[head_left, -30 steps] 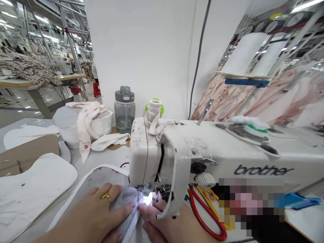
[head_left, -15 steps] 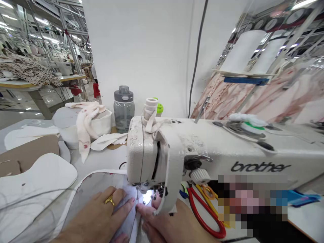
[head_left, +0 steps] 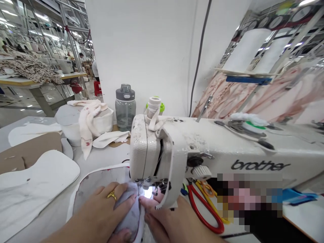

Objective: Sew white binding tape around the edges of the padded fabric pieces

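Observation:
A white Brother sewing machine (head_left: 202, 148) stands in front of me. Under its needle lies a grey fabric piece (head_left: 101, 184) with a white bound edge. My left hand (head_left: 101, 212), with a gold ring, lies flat on the fabric just left of the needle, fingers stretched out and pressing down. My right hand (head_left: 172, 221) rests on the fabric's edge right of the needle, partly hidden by the machine head and a hanging white strap; its fingertips press the cloth near the presser foot.
Red-handled scissors (head_left: 205, 212) lie right of the needle. A grey water bottle (head_left: 125, 106), a white fabric basket (head_left: 88, 123) with cloth draped over it, and white and brown cut pieces (head_left: 35, 172) sit to the left. Pink fabric hangs at the right.
The fabric has turned and shifted under the needle, its curved white edge now closer to the machine. Both hands have stayed beside the needle, moving slightly with it.

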Tool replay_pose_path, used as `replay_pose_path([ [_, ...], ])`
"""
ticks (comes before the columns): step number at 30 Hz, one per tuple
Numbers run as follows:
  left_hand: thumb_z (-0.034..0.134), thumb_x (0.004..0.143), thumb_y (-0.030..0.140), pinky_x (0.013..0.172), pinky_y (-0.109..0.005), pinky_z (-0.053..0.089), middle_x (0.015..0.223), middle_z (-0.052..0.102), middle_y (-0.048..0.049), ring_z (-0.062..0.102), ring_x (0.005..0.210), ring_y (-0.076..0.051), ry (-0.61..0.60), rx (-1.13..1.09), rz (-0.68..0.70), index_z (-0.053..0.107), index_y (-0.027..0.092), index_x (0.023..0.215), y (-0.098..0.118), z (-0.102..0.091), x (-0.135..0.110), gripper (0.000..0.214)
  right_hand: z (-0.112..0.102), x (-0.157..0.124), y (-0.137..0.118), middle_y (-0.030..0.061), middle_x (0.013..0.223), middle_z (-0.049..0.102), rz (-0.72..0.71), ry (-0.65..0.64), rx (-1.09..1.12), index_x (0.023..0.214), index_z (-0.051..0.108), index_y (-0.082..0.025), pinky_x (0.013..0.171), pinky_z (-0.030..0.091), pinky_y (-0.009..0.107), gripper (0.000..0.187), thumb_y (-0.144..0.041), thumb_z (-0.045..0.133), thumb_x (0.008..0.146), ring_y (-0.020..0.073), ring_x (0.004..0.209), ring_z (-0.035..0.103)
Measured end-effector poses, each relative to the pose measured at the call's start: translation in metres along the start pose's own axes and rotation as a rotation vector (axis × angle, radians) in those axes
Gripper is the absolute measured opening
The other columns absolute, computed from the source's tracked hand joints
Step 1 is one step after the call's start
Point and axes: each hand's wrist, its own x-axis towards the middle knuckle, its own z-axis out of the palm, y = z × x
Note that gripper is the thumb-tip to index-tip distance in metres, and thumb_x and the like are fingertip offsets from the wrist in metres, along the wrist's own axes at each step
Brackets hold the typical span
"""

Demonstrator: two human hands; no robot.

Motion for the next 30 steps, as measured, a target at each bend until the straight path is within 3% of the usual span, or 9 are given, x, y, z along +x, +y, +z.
replay_pose_path([
  [3,0.067,0.080,0.042,0.070,-0.036,0.045,0.121,0.066,-0.0109,0.060,0.097,-0.029,-0.031,0.035,0.010,0.058,0.021,0.124,-0.004,-0.008,0.001,0.049,-0.002,-0.001,0.000,0.0056,0.089,0.070,-0.004,-0.023,0.018,0.113,0.068,-0.026,0.073,0.050,0.030,0.027,-0.030,0.051,0.091,0.0220,0.082,0.066],
  [8,0.063,0.084,0.035,0.079,-0.044,0.042,0.126,0.060,-0.0115,0.054,0.106,-0.034,-0.048,-0.087,-0.145,0.055,0.024,0.129,-0.002,0.009,-0.002,0.047,0.000,-0.003,0.002,0.0056,0.082,0.069,-0.025,-0.082,0.030,0.106,0.070,-0.026,0.068,0.050,0.030,0.024,-0.033,0.053,0.091,0.0213,0.073,0.065],
  [10,0.059,0.089,0.032,0.084,-0.046,0.041,0.123,0.060,-0.0101,0.053,0.107,-0.033,-0.023,-0.181,-0.185,0.057,0.026,0.125,-0.003,0.012,-0.002,0.037,0.001,-0.004,0.001,0.0068,0.083,0.069,-0.003,-0.069,0.010,0.111,0.070,-0.027,0.068,0.050,0.031,0.026,-0.033,0.052,0.092,0.0224,0.073,0.066],
  [12,0.050,0.095,0.026,0.087,-0.044,0.041,0.117,0.062,-0.0068,0.055,0.105,-0.029,-0.049,-0.300,-0.140,0.061,0.028,0.116,-0.006,0.010,0.001,0.024,0.001,-0.003,-0.001,0.0084,0.087,0.070,0.028,-0.067,-0.001,0.117,0.068,-0.028,0.070,0.051,0.033,0.030,-0.034,0.049,0.094,0.0241,0.077,0.067],
  [16,0.041,0.098,0.015,0.093,-0.036,0.043,0.111,0.064,-0.0039,0.056,0.107,-0.021,-0.147,-0.449,-0.018,0.063,0.027,0.109,-0.014,-0.001,0.009,0.028,-0.002,0.000,-0.003,0.0097,0.091,0.070,0.059,-0.153,0.052,0.122,0.066,-0.027,0.071,0.053,0.035,0.035,-0.034,0.045,0.095,0.0255,0.081,0.068],
  [22,0.041,0.100,0.021,0.091,-0.033,0.047,0.107,0.064,-0.0038,0.058,0.104,-0.020,-0.150,-0.406,-0.081,0.064,0.027,0.115,-0.018,-0.004,0.014,0.028,-0.005,0.002,-0.004,0.0137,0.098,0.071,0.068,-0.211,0.007,0.132,0.062,-0.029,0.072,0.053,0.041,0.041,-0.038,0.044,0.096,0.0310,0.085,0.068],
  [30,0.037,0.095,0.018,0.084,-0.048,0.049,0.103,0.067,-0.0113,0.060,0.091,-0.027,-0.101,-0.281,-0.128,0.064,0.019,0.114,-0.009,0.009,0.013,0.033,-0.007,0.002,-0.007,0.0131,0.102,0.070,0.117,-0.167,0.059,0.128,0.064,-0.025,0.078,0.053,0.039,0.039,-0.033,0.040,0.098,0.0279,0.088,0.067],
])
